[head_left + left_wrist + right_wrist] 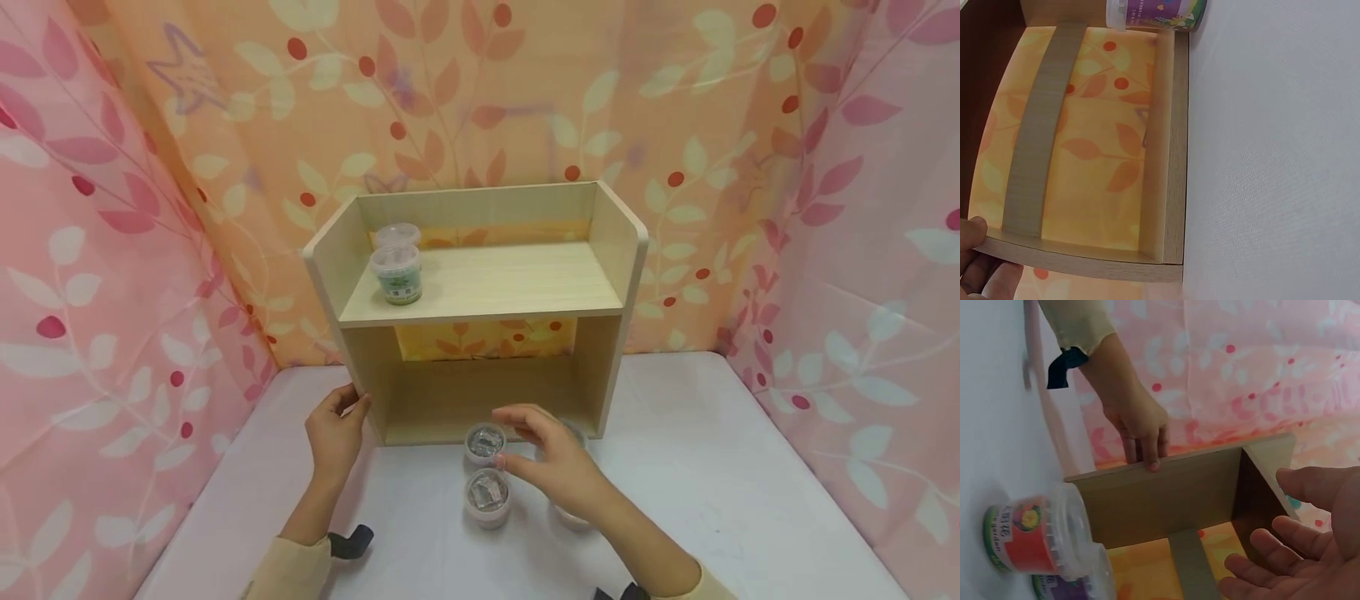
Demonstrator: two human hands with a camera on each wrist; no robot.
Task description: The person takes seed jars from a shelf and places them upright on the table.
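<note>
My left hand pinches the front edge of the left side panel of a small wooden shelf, thumb on the inner face and fingers outside. My right hand, fingers spread and relaxed, hovers over several lidded plastic cups in front of the shelf and holds nothing. Two of these show beside its thumb: a rear cup and a front cup. Another cup is mostly hidden under the hand. Seen from the right wrist, one has a red label, another a purple label.
On the upper board, at its left end, stand a clear-lidded cup with a green label and another cup behind it. White cloth covers the table. Patterned curtains hang at the back and both sides.
</note>
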